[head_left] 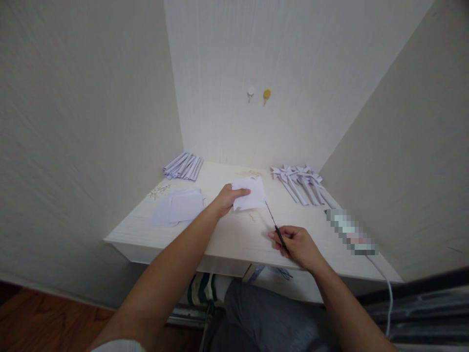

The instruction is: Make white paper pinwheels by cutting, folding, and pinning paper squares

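Observation:
My left hand (226,198) holds a folded white paper square (251,193) a little above the middle of the white desk (234,234). My right hand (296,244) grips the dark handles of a pair of scissors (274,222). Their thin blades point up and left toward the lower right edge of the paper. Whether the blade tips touch the paper I cannot tell.
A stack of flat paper sheets (178,208) lies at the left, with rolled paper sticks (183,166) behind it. Finished paper pinwheels (300,181) lie at the back right. Small pins (159,190) are scattered far left. A blurred item with a white cable (350,232) sits at the right.

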`<state>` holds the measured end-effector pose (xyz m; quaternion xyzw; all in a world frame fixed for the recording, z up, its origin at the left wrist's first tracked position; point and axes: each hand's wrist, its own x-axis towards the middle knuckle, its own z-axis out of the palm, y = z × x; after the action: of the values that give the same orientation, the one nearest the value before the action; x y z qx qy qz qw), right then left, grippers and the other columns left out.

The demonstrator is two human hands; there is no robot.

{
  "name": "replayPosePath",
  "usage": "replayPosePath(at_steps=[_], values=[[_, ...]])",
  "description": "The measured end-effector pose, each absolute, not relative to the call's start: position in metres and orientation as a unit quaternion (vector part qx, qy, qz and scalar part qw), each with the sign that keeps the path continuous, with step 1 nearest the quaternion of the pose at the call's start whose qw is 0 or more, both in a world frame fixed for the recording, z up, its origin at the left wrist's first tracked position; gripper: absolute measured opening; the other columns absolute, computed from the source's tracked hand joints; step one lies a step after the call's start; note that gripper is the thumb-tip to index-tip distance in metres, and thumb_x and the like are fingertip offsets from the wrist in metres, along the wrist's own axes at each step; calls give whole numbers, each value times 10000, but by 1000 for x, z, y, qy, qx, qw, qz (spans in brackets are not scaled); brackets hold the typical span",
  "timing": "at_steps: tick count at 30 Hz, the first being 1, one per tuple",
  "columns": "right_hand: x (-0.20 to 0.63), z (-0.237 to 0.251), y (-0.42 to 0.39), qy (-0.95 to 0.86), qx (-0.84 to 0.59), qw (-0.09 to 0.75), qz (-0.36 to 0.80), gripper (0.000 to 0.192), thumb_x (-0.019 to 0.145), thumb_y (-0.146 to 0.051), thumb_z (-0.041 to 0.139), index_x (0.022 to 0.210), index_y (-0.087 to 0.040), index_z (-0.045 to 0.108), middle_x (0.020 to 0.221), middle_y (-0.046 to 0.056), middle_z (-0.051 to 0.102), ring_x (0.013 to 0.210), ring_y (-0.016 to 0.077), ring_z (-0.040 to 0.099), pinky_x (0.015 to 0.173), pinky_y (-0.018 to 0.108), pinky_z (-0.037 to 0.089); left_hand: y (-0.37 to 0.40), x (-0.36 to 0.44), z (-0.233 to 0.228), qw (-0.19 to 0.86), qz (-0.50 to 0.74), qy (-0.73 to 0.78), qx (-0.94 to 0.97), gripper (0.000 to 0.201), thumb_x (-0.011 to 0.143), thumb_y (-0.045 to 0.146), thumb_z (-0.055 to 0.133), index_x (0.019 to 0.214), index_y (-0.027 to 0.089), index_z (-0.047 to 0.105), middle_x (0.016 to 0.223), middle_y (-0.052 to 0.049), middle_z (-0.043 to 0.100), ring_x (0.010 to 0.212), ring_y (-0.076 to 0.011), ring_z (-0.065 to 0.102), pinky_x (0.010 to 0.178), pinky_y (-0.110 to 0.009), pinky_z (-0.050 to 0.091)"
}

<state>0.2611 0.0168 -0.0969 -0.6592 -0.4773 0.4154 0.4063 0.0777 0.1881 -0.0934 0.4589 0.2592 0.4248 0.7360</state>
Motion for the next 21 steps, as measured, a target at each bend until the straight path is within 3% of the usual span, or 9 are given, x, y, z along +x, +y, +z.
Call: replayPosePath(at_steps=[21], values=[[263, -91, 14, -479, -652, 399, 431, 454, 642, -587, 871, 586, -172, 695, 419, -20, 567, 372, 88, 414, 422, 249, 283, 193, 79, -99, 724, 428, 269, 469, 459, 529, 284, 945, 913, 101, 773, 972, -157, 817, 861, -270, 769, 818, -360, 589]])
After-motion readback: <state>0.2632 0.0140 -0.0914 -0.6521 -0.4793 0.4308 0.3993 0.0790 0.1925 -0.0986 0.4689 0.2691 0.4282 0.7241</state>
